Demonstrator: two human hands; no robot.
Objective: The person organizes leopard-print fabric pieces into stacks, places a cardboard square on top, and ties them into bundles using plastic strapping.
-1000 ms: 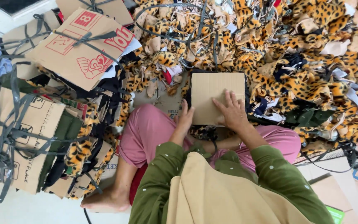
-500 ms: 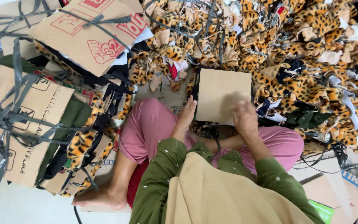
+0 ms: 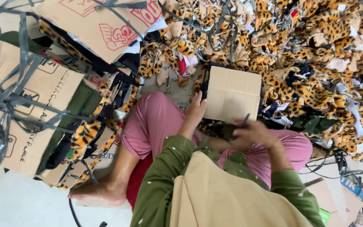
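— Where the cardboard sheet (image 3: pixel 233 94) is propped on the lap, how is it being held?

— Its left edge is steadied by the left hand (image 3: pixel 195 111), fingers laid flat along the side rather than curled round it, so the grip there is a loose press. The sheet is tilted up against the knees, over pink trousers (image 3: pixel 156 122).

— And the other hand?

— A thin dark tool (image 3: pixel 245 120), perhaps a pen or blade, is pinched in the right hand (image 3: pixel 253 133) just below the sheet's lower right corner. What kind of tool it is cannot be told.

— What could go wrong?

— The sheet could probably be tipped sideways, since only one edge is braced and soft cloth lies under it. A slip of the dark tool toward the left fingers may also be feared, as they lie close by. Small pieces could easily be lost among the leopard-print scraps (image 3: pixel 316 63) heaped on the floor, and the grey straps (image 3: pixel 5 105) round the cardboard boxes (image 3: pixel 43 96) could be snagged by a foot.
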